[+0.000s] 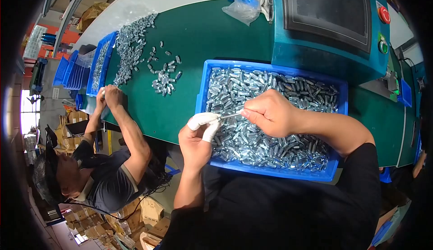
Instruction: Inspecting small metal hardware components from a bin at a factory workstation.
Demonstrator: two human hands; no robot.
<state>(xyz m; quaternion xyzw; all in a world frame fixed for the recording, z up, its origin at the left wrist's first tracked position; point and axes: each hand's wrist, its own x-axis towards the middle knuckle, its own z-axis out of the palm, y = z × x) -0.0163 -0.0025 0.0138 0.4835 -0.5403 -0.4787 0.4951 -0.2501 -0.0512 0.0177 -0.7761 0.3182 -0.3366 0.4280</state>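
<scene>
Over a blue tray [204, 90] heaped with small shiny metal pieces [275, 148], both my hands meet near its left side. My left hand [196, 147] has white coverings on the thumb and index finger. Those two fingertips are pinched together on something small, mostly hidden between them, probably one of the metal pieces. My right hand [273, 114] is closed around a thin metal rod-like tool [232, 115]. The tool points left, and its tip meets the left fingertips. Its handle is hidden in my right fist.
A teal machine [315, 51] with a screen, red button and green button stands behind the tray. A clear plastic bag [246, 8] lies beside it. To the left, a co-worker's hands [110, 97] work near another blue tray [108, 53] and loose metal pieces [131, 47] on the green table.
</scene>
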